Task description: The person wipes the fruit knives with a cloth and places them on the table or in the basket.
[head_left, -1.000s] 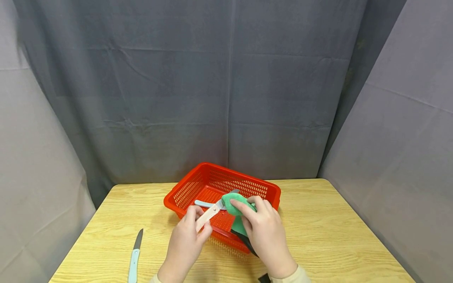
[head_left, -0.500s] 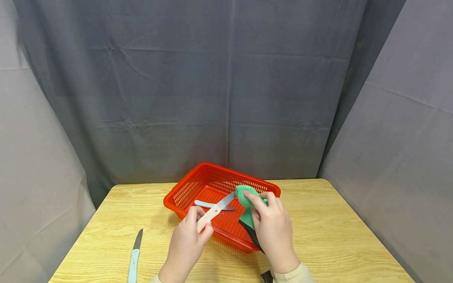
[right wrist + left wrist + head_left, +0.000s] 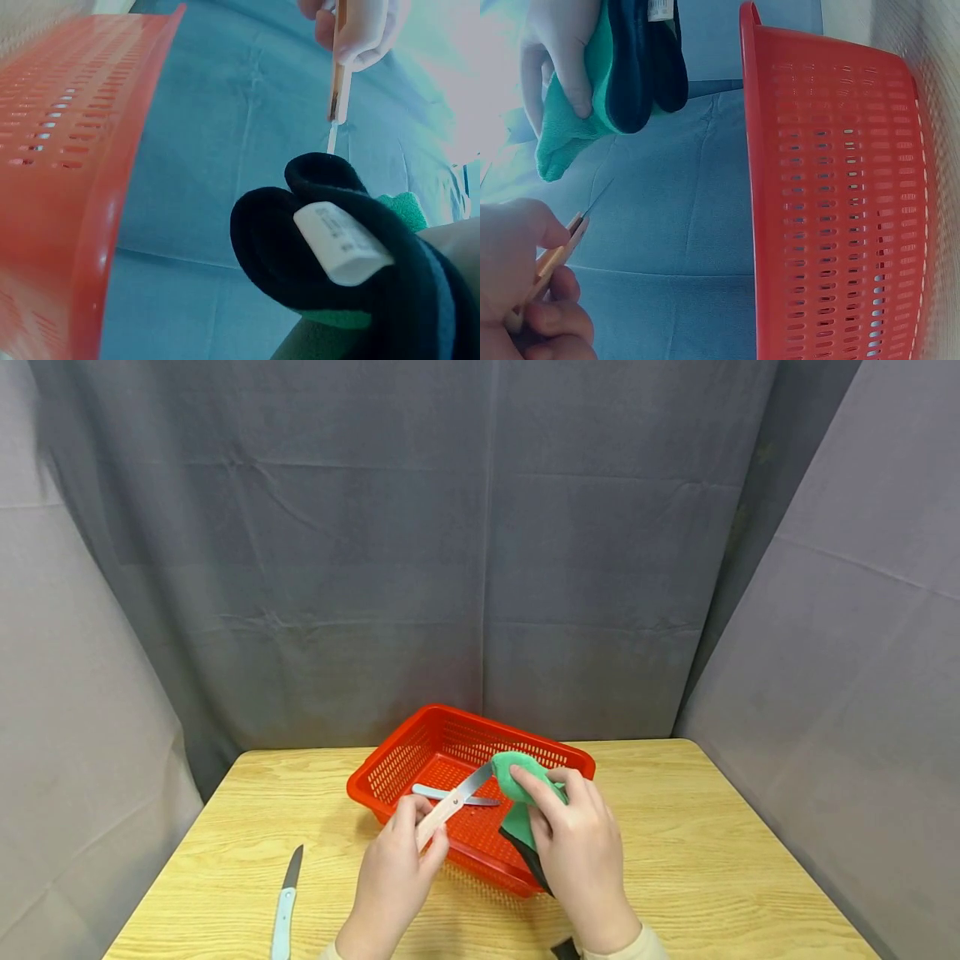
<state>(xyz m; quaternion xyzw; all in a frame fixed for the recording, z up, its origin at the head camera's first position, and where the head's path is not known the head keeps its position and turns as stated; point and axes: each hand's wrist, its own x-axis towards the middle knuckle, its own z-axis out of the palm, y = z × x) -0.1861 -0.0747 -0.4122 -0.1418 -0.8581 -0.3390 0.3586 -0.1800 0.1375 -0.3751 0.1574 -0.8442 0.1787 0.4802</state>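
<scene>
Over the red basket's near side, my left hand (image 3: pixel 393 872) holds a paring knife (image 3: pixel 442 817) by its pale pinkish handle, its blade slanting up to the right. My right hand (image 3: pixel 581 847) pinches a folded green cloth (image 3: pixel 504 778) with black edging against the blade's end, hiding the tip. Most of the blade shows bare between handle and cloth. In the right wrist view, the cloth's black edging (image 3: pixel 262 225) and a white label (image 3: pixel 341 240) face the camera. The left wrist view shows fingers and thumb round the knife handle (image 3: pixel 555 259).
The red perforated basket (image 3: pixel 362 785) stands on the wooden table (image 3: pixel 712 860); a knife with a light blue handle (image 3: pixel 431 792) lies inside it. Another light-blue-handled knife (image 3: pixel 283 914) lies on the table at left, blade pointing away. Grey curtains (image 3: pixel 375 568) enclose the back and sides.
The right hand has slid the cloth from near the handle out towards the blade's tip, up and right, then slightly back left. The left hand has stayed nearly still with the knife.
</scene>
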